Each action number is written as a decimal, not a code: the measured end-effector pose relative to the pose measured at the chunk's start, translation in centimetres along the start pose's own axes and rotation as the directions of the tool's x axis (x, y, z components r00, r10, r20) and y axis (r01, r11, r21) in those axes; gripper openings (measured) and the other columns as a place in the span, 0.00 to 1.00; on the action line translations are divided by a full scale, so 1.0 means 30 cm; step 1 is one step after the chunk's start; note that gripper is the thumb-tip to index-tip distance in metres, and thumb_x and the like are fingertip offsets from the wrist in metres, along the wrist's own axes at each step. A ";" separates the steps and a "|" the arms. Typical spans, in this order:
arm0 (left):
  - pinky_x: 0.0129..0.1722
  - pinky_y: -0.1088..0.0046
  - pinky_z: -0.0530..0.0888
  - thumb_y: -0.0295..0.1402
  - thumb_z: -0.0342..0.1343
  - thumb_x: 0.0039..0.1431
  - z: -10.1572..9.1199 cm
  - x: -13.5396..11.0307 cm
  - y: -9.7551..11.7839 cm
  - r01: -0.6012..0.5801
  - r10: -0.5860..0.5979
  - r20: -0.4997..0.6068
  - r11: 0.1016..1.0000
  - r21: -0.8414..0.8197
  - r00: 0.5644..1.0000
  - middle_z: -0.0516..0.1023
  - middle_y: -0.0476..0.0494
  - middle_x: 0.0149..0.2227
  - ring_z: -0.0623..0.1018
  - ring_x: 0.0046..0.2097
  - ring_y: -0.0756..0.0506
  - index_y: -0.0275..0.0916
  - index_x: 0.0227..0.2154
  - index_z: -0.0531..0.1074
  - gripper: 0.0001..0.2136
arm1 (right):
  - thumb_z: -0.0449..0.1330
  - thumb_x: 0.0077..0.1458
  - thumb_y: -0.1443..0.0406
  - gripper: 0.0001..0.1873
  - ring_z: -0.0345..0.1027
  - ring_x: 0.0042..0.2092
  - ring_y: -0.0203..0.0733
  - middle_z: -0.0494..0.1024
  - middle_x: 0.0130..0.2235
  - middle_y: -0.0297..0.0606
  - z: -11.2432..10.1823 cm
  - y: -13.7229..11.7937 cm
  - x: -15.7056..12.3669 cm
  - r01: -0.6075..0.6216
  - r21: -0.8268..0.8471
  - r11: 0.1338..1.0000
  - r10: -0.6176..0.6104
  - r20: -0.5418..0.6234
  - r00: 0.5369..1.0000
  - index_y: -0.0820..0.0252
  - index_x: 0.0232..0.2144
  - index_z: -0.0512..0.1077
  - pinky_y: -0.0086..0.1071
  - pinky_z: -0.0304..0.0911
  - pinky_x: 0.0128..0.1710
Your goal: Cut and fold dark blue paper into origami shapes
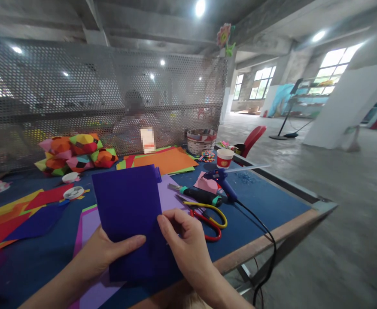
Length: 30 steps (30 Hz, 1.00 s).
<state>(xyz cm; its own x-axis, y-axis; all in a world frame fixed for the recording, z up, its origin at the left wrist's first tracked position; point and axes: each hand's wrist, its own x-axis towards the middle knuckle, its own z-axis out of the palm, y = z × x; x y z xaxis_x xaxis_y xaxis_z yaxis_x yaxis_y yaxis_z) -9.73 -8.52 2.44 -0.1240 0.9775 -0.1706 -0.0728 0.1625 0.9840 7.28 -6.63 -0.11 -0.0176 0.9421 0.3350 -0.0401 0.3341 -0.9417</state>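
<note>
Blue tabletop (281, 201) spreads below; my left hand (111, 249) clamps the dark-blue paper (127, 210), thumb across its front, my right hand (188, 242) pinches its right edge, fingertips nearly together, scissors (220, 235) beyond them.

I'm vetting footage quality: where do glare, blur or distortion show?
Head view: a ceiling light and the windows glare white; the pillar leans, probably lens distortion; the far right edge looks smeared; pixelation masks a patch by the mesh; the indigo sheet looks fairly crisp.
</note>
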 end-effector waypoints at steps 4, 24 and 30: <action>0.45 0.59 0.87 0.42 0.83 0.29 -0.007 0.002 0.002 0.000 0.000 0.011 1.000 0.016 1.000 0.89 0.41 0.41 0.89 0.43 0.32 0.43 0.41 0.85 0.30 | 0.62 0.60 0.56 0.14 0.60 0.26 0.34 0.71 0.24 0.29 -0.006 0.001 0.002 -0.027 0.011 1.000 0.027 0.029 0.999 0.57 0.27 0.75 0.29 0.58 0.28; 0.56 0.54 0.82 0.47 0.78 0.41 -0.036 0.079 -0.079 -0.112 0.062 0.238 0.973 0.201 0.969 0.87 0.44 0.52 0.85 0.54 0.32 0.46 0.52 0.82 0.32 | 0.54 0.68 0.68 0.14 0.65 0.28 0.39 0.72 0.27 0.32 -0.024 0.059 0.036 0.284 -0.621 0.731 -0.281 0.106 0.954 0.53 0.29 0.60 0.31 0.56 0.31; 0.51 0.61 0.84 0.48 0.78 0.42 -0.033 0.061 -0.066 -0.049 -0.004 0.239 0.975 0.218 0.971 0.88 0.46 0.48 0.87 0.50 0.36 0.46 0.51 0.81 0.31 | 0.52 0.69 0.67 0.11 0.70 0.33 0.45 0.75 0.32 0.38 -0.016 0.067 0.046 0.264 -0.683 0.681 -0.266 0.105 0.958 0.52 0.31 0.61 0.34 0.58 0.33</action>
<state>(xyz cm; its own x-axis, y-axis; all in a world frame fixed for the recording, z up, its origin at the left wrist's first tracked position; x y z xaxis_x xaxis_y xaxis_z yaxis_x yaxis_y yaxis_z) -10.78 -7.18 0.12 0.1161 0.9806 -0.1577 0.1509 0.1395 0.9787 7.65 -4.66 -1.56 -0.1112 0.8106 0.5750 0.6500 0.4970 -0.5749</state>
